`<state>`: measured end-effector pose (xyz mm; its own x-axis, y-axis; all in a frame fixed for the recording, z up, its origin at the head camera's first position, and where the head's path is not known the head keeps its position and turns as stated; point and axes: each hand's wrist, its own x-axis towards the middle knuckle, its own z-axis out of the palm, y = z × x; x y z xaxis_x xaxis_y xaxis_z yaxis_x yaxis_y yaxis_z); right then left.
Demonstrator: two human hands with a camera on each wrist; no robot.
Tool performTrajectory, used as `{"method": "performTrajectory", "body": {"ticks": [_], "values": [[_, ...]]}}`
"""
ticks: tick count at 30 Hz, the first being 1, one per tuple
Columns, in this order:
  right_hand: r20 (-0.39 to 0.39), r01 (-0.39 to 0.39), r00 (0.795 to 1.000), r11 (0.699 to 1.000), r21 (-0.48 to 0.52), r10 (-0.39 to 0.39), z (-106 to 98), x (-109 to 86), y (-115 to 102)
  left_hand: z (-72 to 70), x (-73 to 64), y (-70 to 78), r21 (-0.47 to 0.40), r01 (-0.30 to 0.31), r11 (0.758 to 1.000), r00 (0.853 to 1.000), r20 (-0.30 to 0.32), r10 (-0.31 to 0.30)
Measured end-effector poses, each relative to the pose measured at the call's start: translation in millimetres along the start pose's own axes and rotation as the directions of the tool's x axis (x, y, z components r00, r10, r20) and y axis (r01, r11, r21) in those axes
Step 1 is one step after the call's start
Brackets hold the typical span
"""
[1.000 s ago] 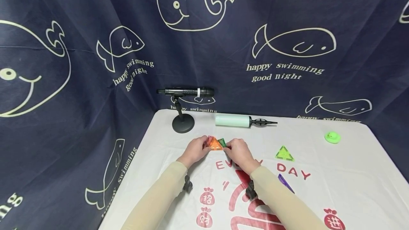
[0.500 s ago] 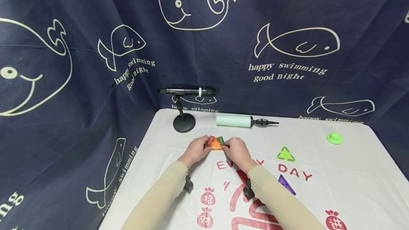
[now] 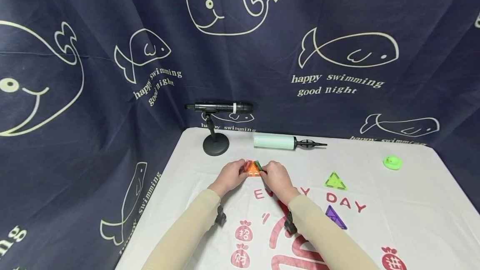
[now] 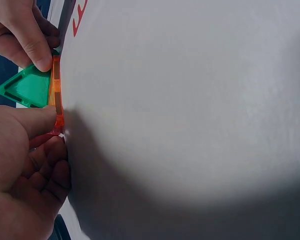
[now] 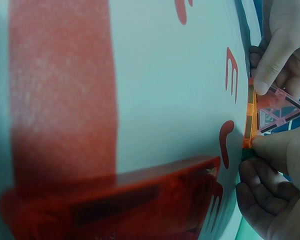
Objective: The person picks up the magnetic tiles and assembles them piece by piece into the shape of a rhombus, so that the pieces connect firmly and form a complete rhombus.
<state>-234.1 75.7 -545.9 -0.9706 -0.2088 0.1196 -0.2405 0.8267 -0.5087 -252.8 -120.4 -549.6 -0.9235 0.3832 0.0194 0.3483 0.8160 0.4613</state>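
Three translucent triangular magnetic tiles meet between my hands near the far side of the table. The orange magnetic tile [image 3: 253, 170] faces me, its bottom edge along the tabletop. Behind its left side leans a pink magnetic tile [image 5: 282, 111]; a green magnetic tile [image 4: 29, 88] tilts up at its right. My left hand [image 3: 230, 177] pinches the left corner, where pink and orange meet, thumb in front. My right hand [image 3: 278, 178] pinches the opposite corner, gripping the green tile against the orange one. Fingertips hide both lower corners.
A lime triangular tile [image 3: 335, 181] and a purple one [image 3: 336, 218] lie to the right; a red tile [image 5: 140, 200] sits below my right wrist. Farther back are a microphone on a stand [image 3: 215, 143], a mint hand pump [image 3: 275, 142] and a small green hat-shaped item [image 3: 392, 162].
The green tile has tipped inward toward the orange one, with my right hand shifting slightly left. My right forearm has uncovered more of the purple tile. My left hand stays in place.
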Motion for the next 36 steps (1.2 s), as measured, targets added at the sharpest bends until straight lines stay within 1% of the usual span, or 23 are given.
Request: {"method": "performTrajectory", "body": {"ticks": [7,14,17,23,28,36], "values": [[-0.009,0.035,0.999,0.995,-0.089,-0.036,1.8,-3.5,-1.6,-0.4,-1.5,2.0,0.014,-0.007,1.0,1.0,0.011,0.007],[-0.047,0.103,0.992,0.977,-0.187,-0.114,0.9,-5.3,-5.5,0.0,0.6,3.2,0.054,-0.024,0.998,1.0,0.01,0.023],[-0.065,0.121,0.988,0.97,-0.211,-0.138,2.4,-5.1,-5.6,0.3,1.0,3.8,0.061,-0.026,0.998,1.0,0.01,0.026],[-0.063,0.14,0.985,0.964,-0.224,-0.158,3.8,-3.9,-4.7,0.4,-1.5,4.8,0.077,-0.033,0.996,0.999,0.004,0.033],[-0.063,0.137,0.986,0.965,-0.226,-0.154,2.3,-4.1,-5.1,0.3,-2.7,7.0,0.075,-0.025,0.997,1.0,0.001,0.025],[-0.062,0.141,0.986,0.968,-0.209,-0.157,0.9,-3.6,-5.9,0.7,-4.8,8.9,0.059,0.009,0.998,1.0,-0.016,-0.008]]}}
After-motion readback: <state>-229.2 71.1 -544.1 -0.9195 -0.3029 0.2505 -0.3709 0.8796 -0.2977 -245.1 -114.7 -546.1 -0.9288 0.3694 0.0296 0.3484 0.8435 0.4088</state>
